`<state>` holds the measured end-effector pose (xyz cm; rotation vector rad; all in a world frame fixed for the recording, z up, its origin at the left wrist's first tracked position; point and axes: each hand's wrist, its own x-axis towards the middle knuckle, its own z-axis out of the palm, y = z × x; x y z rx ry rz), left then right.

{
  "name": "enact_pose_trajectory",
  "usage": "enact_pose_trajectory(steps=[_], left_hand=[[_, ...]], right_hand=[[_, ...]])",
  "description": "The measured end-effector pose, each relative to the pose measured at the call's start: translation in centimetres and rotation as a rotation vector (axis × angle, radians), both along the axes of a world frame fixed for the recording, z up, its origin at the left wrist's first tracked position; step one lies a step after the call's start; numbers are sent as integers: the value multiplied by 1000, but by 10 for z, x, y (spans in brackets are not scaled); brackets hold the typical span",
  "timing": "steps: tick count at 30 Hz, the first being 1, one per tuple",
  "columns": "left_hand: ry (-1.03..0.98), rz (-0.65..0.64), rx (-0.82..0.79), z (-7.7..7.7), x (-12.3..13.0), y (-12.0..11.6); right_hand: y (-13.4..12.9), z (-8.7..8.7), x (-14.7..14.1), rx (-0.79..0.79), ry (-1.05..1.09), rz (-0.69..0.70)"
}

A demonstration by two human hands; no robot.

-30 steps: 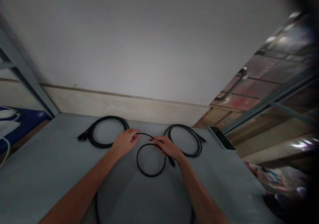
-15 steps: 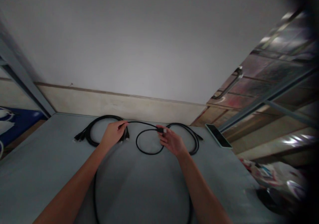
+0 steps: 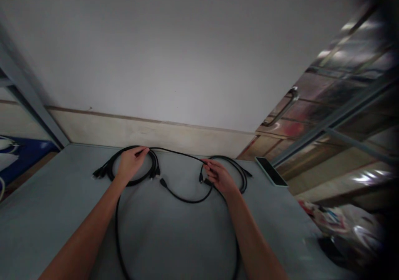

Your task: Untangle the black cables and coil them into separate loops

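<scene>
My left hand [image 3: 133, 162] is closed in a pinch on a thin black cable [image 3: 176, 151], above the left coil. The cable runs slightly slack across to my right hand [image 3: 220, 176], whose fingers also pinch it. From below the hands, thicker lengths of black cable curve towards me on both sides. A loose end with a black plug [image 3: 163, 183] lies between the hands, its cord bending up to the right hand. Other small connectors [image 3: 201, 178] show just beside the right fingers. Which cord each belongs to is hard to tell.
A coiled bundle of black cables [image 3: 137, 182] with several plugs lies at the table's back left. Another black coil [image 3: 244, 182] sits behind the right hand, with a phone-like device [image 3: 271, 172] to its right. A white wall panel [image 3: 174, 64] rises behind the grey table [image 3: 174, 242].
The right hand has let go of a plug and now pinches the cable. The small loop has opened, and a plug end lies on the table. My left hand has shifted left.
</scene>
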<state>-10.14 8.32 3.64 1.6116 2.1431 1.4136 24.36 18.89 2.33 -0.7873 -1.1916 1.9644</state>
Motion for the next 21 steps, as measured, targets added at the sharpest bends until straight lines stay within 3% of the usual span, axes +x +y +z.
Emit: enact_pose_trajectory(steps=[4,10,12,17,21], left_hand=[[-81,83,86,1,-8,0],[-136,366,228,4,-22,-3],[-145,336,197,3,-18,-2],[-25,77,42,0,8,-1],[48,56,94,0,14,-1]], right_hand=[[2,-1,2,-21,-14,17],[8,3,15,0,-10,-71],[9,4,18,2,11,-101],[8,7,19,-19,11,-67],[6,9,19,-64,-86,54]])
